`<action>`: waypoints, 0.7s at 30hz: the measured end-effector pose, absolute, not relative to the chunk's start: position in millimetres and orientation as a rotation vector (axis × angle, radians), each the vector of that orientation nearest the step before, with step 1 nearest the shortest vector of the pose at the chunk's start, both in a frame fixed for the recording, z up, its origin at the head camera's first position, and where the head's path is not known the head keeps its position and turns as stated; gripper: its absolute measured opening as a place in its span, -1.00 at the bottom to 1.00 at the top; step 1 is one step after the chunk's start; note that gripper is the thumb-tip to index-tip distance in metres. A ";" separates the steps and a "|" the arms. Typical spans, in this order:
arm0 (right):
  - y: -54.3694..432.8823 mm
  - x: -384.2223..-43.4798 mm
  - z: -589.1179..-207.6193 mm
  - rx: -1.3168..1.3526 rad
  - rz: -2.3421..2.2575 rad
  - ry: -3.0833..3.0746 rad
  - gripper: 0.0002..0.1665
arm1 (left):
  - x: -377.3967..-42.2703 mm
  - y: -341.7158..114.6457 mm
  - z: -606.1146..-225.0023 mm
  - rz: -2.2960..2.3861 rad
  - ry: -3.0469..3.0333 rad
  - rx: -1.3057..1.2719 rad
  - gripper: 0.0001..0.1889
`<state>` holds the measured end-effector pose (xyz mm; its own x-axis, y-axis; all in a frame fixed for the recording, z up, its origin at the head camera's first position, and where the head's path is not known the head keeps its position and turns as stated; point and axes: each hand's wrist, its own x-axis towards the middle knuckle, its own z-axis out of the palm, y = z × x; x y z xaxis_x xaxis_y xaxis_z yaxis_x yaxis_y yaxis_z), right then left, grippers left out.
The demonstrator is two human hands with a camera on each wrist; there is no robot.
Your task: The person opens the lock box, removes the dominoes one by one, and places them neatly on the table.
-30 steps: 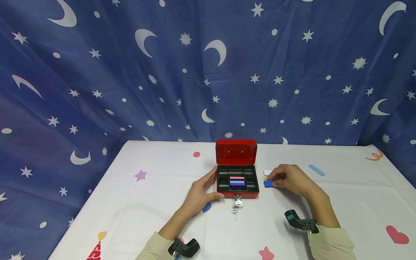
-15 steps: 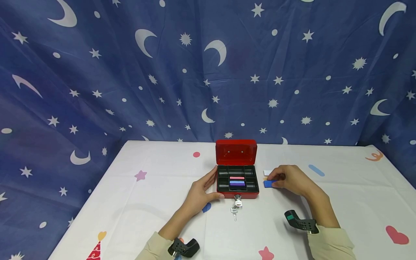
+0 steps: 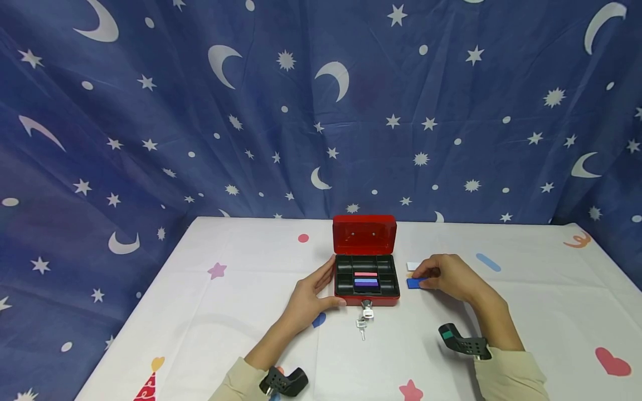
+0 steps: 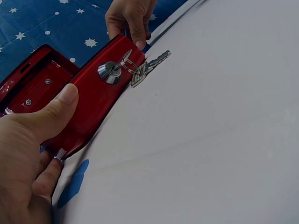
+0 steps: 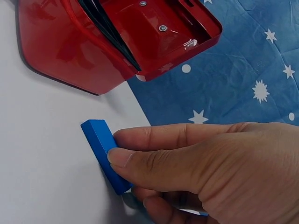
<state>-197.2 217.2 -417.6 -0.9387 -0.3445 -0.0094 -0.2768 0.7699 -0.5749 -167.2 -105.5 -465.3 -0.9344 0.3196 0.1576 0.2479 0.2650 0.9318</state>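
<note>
A red cash box (image 3: 373,301) stands on the table with its lid (image 3: 364,235) raised. My left hand (image 3: 310,298) holds it by the front left corner, thumb on the front face and fingers along the left side. In the right wrist view, my right hand (image 5: 182,163) pinches a small blue block (image 5: 103,151) between thumb and fingers, close over the white cloth. Pink, light blue and purple pieces (image 3: 366,283) lie in a middle compartment of the box's black tray (image 3: 345,285). A white piece (image 3: 413,266) lies just beyond my right fingers, which partly hide a yellowish piece.
A key sits in the lock (image 4: 110,72) on the box front, with a second key (image 4: 157,61) hanging from its ring onto the table. White printed cloth (image 3: 241,312) covers the table. A blue starry curtain (image 3: 281,139) hangs behind it.
</note>
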 end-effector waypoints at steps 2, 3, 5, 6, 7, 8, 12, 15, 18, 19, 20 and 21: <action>216.8 -197.0 -417.6 -0.489 -0.891 2.845 -0.80 | -167.3 -105.4 -465.5 1.780 2.451 0.547 -0.01; 216.7 -196.8 -417.5 -0.485 -0.888 2.844 -0.81 | -167.2 -105.4 -465.5 1.777 2.452 0.543 -0.01; 216.6 -196.7 -417.3 -0.482 -0.885 2.844 -0.81 | -167.1 -105.5 -465.4 1.770 2.454 0.527 -0.01; 216.7 -196.7 -417.2 -0.483 -0.885 2.844 -0.81 | -167.0 -105.5 -465.3 1.769 2.455 0.524 -0.01; 216.8 -196.7 -417.1 -0.485 -0.885 2.845 -0.81 | -166.8 -105.5 -465.2 1.770 2.454 0.521 -0.01; 216.8 -196.8 -417.0 -0.489 -0.885 2.845 -0.81 | -166.8 -105.5 -465.2 1.772 2.453 0.520 -0.01; 217.2 -197.0 -417.0 -0.500 -0.885 2.849 -0.81 | -166.8 -105.5 -465.2 1.781 2.447 0.530 0.00; 216.9 -196.6 -417.3 -0.496 -0.878 2.853 -0.81 | -166.6 -105.5 -464.9 1.791 2.441 0.543 0.00; 216.2 -196.0 -417.7 -0.481 -0.868 2.858 -0.81 | -165.9 -105.6 -464.3 1.803 2.435 0.556 -0.01; 216.1 -195.8 -417.8 -0.478 -0.865 2.858 -0.81 | -165.8 -105.6 -464.1 1.804 2.432 0.556 -0.01; 216.0 -195.7 -417.8 -0.476 -0.863 2.860 -0.81 | -165.6 -105.6 -464.0 1.803 2.432 0.556 -0.01; 215.9 -195.7 -417.8 -0.475 -0.861 2.863 -0.81 | -165.5 -105.5 -464.0 1.800 2.434 0.555 -0.01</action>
